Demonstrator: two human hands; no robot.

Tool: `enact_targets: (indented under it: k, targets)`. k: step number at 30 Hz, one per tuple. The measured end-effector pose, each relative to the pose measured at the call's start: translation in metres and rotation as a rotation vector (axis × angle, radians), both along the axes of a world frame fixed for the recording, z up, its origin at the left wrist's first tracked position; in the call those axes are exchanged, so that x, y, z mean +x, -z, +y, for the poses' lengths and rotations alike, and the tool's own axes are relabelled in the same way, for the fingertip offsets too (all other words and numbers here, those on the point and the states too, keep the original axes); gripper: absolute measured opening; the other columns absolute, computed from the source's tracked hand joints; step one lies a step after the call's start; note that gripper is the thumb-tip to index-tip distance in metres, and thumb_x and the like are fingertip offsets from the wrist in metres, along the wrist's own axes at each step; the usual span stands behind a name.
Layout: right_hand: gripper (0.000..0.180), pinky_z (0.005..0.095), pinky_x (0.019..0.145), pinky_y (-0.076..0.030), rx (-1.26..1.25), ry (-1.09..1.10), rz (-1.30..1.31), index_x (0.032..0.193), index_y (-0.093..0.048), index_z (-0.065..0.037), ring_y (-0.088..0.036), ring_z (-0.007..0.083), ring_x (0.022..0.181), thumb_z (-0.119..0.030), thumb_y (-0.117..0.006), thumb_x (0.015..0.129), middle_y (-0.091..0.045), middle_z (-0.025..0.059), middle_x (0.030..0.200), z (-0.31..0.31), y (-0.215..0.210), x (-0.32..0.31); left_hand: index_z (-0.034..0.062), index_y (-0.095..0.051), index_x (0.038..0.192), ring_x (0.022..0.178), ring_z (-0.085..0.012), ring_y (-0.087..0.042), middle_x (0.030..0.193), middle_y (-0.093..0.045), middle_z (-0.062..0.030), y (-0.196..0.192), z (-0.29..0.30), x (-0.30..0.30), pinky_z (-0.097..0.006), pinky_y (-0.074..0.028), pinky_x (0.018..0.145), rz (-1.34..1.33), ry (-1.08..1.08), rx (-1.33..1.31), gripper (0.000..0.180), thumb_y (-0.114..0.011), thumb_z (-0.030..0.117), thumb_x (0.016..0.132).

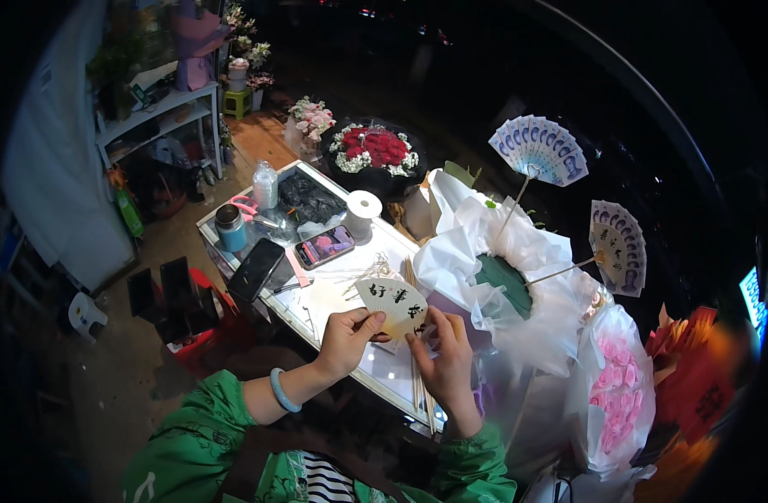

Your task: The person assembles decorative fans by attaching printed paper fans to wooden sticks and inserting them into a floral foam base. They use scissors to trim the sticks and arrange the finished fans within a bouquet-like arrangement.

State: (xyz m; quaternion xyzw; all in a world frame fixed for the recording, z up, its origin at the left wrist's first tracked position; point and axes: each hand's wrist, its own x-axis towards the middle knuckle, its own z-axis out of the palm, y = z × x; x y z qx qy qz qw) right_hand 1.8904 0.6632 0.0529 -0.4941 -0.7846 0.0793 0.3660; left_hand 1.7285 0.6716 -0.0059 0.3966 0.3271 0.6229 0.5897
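Pale cream, black-lettered, wedge-shaped fan (391, 305)

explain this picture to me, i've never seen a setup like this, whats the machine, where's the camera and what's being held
There is no machine here: a person in green sleeves works bare-handed. The one picture comes from a wide fisheye camera on their head, the left of a pair, looking down; that is why straight edges bend near the rim.

The left hand, with a pale blue bangle on its wrist, and the right hand together hold a small cream paper fan with black brush writing.

On the white-topped table lie a lit phone, a dark-screened black phone, a white spool and a blue cylindrical container with a dark top.

To the right is a bouquet wrapped in white.
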Motion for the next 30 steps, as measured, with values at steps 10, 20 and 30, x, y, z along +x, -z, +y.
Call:
enact_targets:
  k: [10, 20, 30]
  targets:
    - [0.072, 0.0343, 0.075, -0.048, -0.113, -0.006, 0.032, 0.121, -0.044, 0.000, -0.054, 0.0274, 0.091, -0.025, -0.079, 0.063, -0.047, 0.0147, 0.108, -0.001, 0.006, -0.013, -0.0080, -0.061, 0.100, 0.084, -0.0121, -0.060, 0.092, -0.064, -0.0074, -0.001, -0.008, -0.007, -0.025, -0.049, 0.075, 0.196, 0.033, 0.090, 0.024, -0.055, 0.013, 0.091]
    - [0.058, 0.0267, 0.065, -0.044, -0.419, -0.187, 0.265, 0.111, -0.053, 0.000, -0.053, 0.0157, 0.080, -0.023, -0.079, 0.064, -0.051, 0.0073, 0.094, 0.005, 0.016, 0.005, 0.0013, -0.023, 0.139, 0.115, -0.0197, -0.047, 0.127, -0.047, -0.0131, -0.006, 0.002, -0.013, -0.034, -0.039, 0.097, -0.051, 0.290, 0.249, 0.080, -0.070, 0.027, 0.079]
    - [0.051, 0.0202, 0.068, -0.043, -0.745, -0.359, 0.623, 0.110, -0.054, 0.001, -0.048, 0.0067, 0.078, -0.014, -0.078, 0.068, -0.052, 0.0000, 0.088, 0.005, 0.030, 0.009, 0.0036, -0.030, 0.136, 0.115, -0.0221, -0.048, 0.128, -0.047, -0.0129, -0.008, 0.007, -0.025, -0.035, -0.039, 0.098, -0.140, 0.445, 0.067, 0.074, -0.070, 0.012, 0.075]
